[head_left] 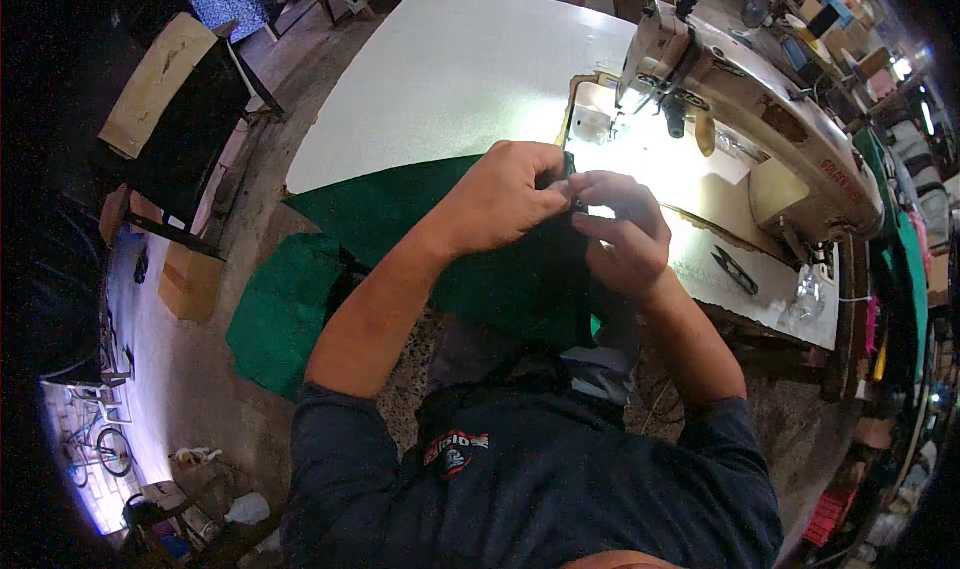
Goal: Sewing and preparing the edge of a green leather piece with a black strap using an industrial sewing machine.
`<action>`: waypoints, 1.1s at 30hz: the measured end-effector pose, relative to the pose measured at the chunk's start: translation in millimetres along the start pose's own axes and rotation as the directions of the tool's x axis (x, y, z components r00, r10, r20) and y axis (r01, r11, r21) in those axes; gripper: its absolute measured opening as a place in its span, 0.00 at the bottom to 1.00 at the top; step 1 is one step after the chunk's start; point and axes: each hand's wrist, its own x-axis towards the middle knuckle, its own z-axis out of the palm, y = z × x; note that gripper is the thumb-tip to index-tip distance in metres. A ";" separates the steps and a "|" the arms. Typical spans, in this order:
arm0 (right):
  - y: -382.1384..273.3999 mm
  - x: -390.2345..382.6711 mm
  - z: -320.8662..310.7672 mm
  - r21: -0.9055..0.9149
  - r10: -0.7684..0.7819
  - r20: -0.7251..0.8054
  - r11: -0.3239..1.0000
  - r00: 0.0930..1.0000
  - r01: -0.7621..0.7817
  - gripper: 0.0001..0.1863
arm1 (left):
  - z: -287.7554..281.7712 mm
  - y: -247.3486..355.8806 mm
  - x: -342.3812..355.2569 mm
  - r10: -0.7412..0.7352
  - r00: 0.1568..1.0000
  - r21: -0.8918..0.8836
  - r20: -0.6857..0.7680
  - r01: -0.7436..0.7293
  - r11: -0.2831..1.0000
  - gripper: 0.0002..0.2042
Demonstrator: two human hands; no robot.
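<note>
Dark green fabric (400, 199) drapes over the near edge of the white sewing table (430, 79) and down over my lap. My left hand (510, 191) is closed on the fabric's edge, thumb and fingers pinched together. Beside it, fingertips almost meeting the left, my right hand (630, 227) pinches the same edge, with the fingers bent. Just beyond both hands stands the sewing machine (740, 89), its needle area brightly lit. The fabric's edge between my fingertips is mostly hidden.
Thread snips (735, 271) lie on the table to the right, near a clear plastic bag (806, 297). More green fabric (285, 309) hangs at the left. A chair (180, 119) and a cardboard box (190, 281) stand on the floor at the left.
</note>
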 end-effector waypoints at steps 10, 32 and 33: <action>7.8 -6.1 4.6 -0.057 0.288 -0.105 0.954 0.952 -0.295 0.14 | 7.6 -33.0 8.3 0.264 0.953 0.126 -0.152 -0.246 0.961 0.11; 2.0 9.9 -9.2 -0.345 0.292 0.266 0.919 0.919 -0.192 0.17 | 32.9 -45.4 7.1 0.198 0.914 0.191 -0.353 -0.137 0.972 0.11; -7.9 21.0 -11.3 -0.435 0.376 0.339 0.875 0.862 -0.211 0.16 | 28.5 -42.0 2.6 0.221 0.911 0.220 -0.347 -0.150 0.964 0.11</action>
